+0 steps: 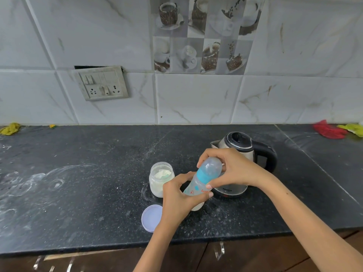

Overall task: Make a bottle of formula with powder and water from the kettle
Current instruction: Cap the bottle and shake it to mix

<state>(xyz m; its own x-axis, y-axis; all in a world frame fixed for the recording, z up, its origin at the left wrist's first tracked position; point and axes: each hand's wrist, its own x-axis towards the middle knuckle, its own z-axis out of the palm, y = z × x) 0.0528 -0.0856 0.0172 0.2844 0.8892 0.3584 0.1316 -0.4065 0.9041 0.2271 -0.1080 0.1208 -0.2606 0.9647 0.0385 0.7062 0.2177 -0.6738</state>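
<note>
A clear baby bottle [198,186] with a blue collar and a clear dome cap is held tilted above the black counter [98,173]. My left hand [176,199] grips its lower body. My right hand [229,169] wraps around the cap and blue collar at the top. Just left of the bottle stands an open plastic jar [160,179] with white powder and a scoop inside. Its round pale lid [151,217] lies flat in front, near my left wrist. A steel kettle [241,152] with a black lid and handle stands behind my right hand.
White powder streaks mark the counter at the left. A wall socket panel [102,83] sits on the tiled wall. A yellow cloth [10,128] lies at the far left; red and yellow cloths [330,130] lie at the far right. The counter's front edge runs above drawer handles.
</note>
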